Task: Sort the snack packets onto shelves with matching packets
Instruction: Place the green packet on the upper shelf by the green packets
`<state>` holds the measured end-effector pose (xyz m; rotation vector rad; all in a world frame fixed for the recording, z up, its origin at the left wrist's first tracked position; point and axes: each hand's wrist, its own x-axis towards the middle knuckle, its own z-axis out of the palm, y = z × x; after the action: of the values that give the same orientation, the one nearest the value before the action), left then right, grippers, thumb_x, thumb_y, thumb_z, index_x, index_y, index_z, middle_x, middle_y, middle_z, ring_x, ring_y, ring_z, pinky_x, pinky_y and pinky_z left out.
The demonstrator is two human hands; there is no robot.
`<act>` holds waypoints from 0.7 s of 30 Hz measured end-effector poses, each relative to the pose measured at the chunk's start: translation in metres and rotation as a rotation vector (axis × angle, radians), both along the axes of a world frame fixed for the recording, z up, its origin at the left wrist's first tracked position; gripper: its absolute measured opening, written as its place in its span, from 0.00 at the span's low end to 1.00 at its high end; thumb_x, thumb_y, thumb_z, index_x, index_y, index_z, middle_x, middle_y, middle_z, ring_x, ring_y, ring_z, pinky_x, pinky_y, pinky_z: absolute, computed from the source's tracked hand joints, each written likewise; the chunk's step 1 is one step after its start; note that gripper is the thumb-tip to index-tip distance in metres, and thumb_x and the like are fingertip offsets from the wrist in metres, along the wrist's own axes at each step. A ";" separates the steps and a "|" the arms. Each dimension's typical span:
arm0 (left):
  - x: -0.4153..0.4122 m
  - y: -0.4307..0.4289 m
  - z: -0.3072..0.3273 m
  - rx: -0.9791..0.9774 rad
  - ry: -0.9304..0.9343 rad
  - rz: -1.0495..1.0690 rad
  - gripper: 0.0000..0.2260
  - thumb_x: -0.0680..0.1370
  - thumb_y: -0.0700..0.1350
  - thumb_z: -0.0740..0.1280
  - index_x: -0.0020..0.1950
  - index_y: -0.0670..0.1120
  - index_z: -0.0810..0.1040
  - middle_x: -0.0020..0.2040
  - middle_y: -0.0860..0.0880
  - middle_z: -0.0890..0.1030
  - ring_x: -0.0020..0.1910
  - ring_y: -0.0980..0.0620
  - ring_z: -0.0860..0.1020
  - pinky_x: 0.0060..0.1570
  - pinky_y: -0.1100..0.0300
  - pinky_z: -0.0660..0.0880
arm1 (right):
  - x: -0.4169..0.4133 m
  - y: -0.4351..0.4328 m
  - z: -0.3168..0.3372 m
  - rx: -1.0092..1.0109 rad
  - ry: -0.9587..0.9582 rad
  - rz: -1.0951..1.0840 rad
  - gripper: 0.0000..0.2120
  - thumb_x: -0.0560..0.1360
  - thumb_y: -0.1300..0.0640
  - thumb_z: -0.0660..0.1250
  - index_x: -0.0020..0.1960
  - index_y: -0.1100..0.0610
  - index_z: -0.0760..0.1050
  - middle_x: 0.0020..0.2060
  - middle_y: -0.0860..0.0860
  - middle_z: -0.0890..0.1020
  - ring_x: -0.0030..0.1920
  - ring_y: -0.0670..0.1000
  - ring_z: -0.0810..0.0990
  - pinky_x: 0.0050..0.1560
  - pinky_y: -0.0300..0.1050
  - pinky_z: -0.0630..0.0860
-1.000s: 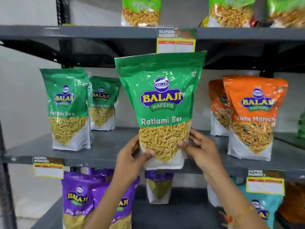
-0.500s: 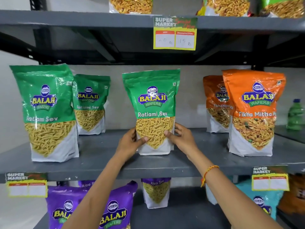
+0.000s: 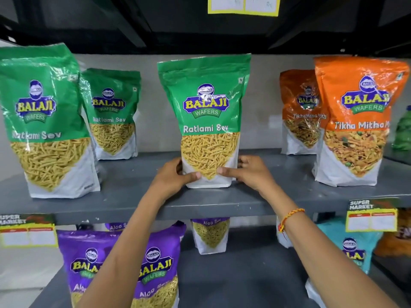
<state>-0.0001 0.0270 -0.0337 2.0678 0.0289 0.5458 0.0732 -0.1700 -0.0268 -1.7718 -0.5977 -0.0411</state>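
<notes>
While both hands clasp base, green Ratlami Sev packet [image 3: 205, 123] stands upright mid-shelf [image 3: 133, 196]: left hand [image 3: 172, 177] at 9 o'clock, right hand [image 3: 248, 172] at 3. Matching green packets [image 3: 44, 121] at 9 o'clock. Step: placement. Next: let go without toppling.

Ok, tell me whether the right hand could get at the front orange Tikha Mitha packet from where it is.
Probably yes. The right hand grips the green Ratlami Sev packet, and only bare grey shelf lies between it and the front orange packet. It would need to let go first.
</notes>
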 end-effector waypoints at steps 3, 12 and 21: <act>-0.007 -0.002 0.001 0.012 0.012 0.007 0.18 0.68 0.46 0.73 0.57 0.48 0.76 0.59 0.47 0.80 0.57 0.49 0.77 0.61 0.53 0.72 | -0.004 -0.002 -0.004 0.010 -0.012 0.011 0.36 0.41 0.36 0.77 0.46 0.53 0.82 0.46 0.52 0.86 0.46 0.50 0.84 0.53 0.56 0.80; -0.023 -0.014 -0.002 0.067 -0.042 0.060 0.17 0.69 0.47 0.72 0.57 0.48 0.76 0.55 0.50 0.81 0.53 0.51 0.78 0.54 0.58 0.72 | -0.015 -0.008 -0.008 0.008 -0.069 -0.023 0.26 0.54 0.45 0.78 0.48 0.54 0.80 0.49 0.53 0.85 0.48 0.50 0.83 0.55 0.54 0.79; -0.058 -0.029 -0.006 0.118 -0.196 0.273 0.27 0.68 0.52 0.72 0.65 0.48 0.70 0.62 0.49 0.77 0.62 0.52 0.74 0.61 0.59 0.68 | -0.042 -0.016 -0.008 0.122 -0.242 -0.280 0.29 0.64 0.47 0.74 0.61 0.56 0.72 0.50 0.45 0.79 0.49 0.48 0.79 0.48 0.41 0.74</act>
<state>-0.0579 -0.0022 -0.0401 2.1291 0.1692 0.9355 0.0314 -0.1857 -0.0347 -1.7319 -0.5032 -0.4806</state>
